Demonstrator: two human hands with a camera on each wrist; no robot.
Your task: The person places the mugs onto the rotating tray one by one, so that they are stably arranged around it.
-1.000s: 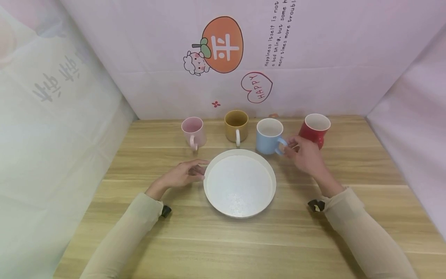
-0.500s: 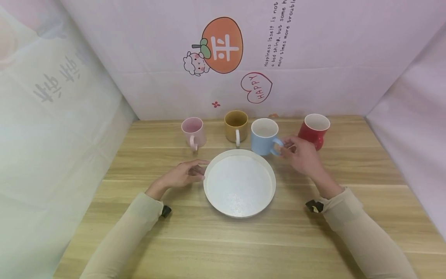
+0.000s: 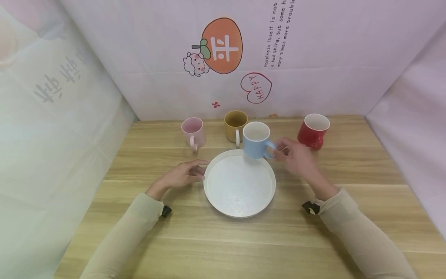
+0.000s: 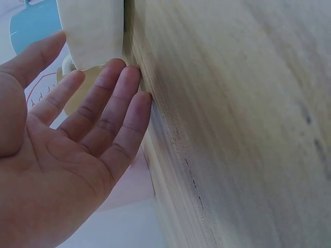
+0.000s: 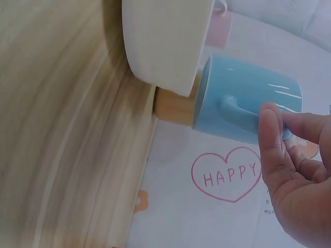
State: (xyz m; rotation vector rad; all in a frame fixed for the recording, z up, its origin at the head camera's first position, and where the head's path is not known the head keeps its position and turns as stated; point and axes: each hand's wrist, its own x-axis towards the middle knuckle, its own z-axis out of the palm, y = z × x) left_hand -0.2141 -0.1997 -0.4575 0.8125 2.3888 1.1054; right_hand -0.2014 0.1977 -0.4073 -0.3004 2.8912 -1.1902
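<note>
A light blue mug [image 3: 256, 143] hangs upright over the far right rim of a round white tray [image 3: 238, 186]. My right hand [image 3: 296, 157] pinches its handle [image 5: 242, 117] between thumb and fingers; the right wrist view shows the mug raised off the wooden table. At the tray's left side rests my left hand [image 3: 182, 174], its fingertips right at the rim. In the left wrist view the fingers of that left hand [image 4: 77, 124] are extended and relaxed, the palm showing, with the tray's side [image 4: 95, 31] just past them.
Behind the tray stand a pink mug [image 3: 194, 133] and a mustard mug [image 3: 236, 122] with a white handle, close behind the blue one. A red mug [image 3: 313, 131] is right of them, near my right hand. Printed cloth [image 3: 156, 85] walls the table's back and sides.
My right hand has carried the blue mug leftward, from beside the tray to over its far rim, away from the red mug. The left hand and the tray have stayed put.
</note>
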